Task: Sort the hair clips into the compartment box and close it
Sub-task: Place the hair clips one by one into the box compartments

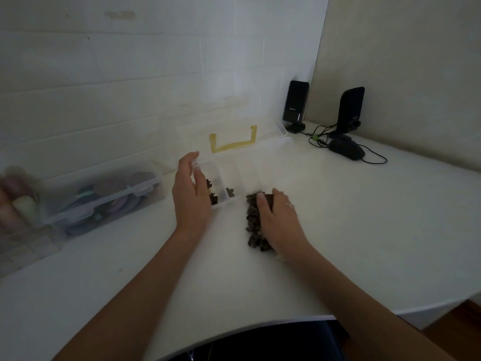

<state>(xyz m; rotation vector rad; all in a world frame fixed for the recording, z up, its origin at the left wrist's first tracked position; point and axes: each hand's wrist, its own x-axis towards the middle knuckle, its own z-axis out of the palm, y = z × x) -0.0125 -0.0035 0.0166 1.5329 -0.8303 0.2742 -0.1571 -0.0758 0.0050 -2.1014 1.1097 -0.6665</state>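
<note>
A clear compartment box point(250, 162) lies open on the white table, its lid with a yellow handle point(233, 143) leaning back against the wall. A few dark hair clips point(214, 198) sit in its left compartment and one point(229, 192) in the compartment beside it. My left hand point(190, 194) rests against the box's left end, fingers spread around its corner. A pile of dark brown hair clips point(253, 225) lies on the table in front of the box. My right hand point(276, 217) lies over this pile, fingers curled on the clips at its far end.
A clear latched container point(104, 199) with round coloured items stands at the left by the wall. Two black speakers point(295, 105) point(350, 110), a black mouse point(346, 149) and cables sit at the back right. The table's edge drops off at the right.
</note>
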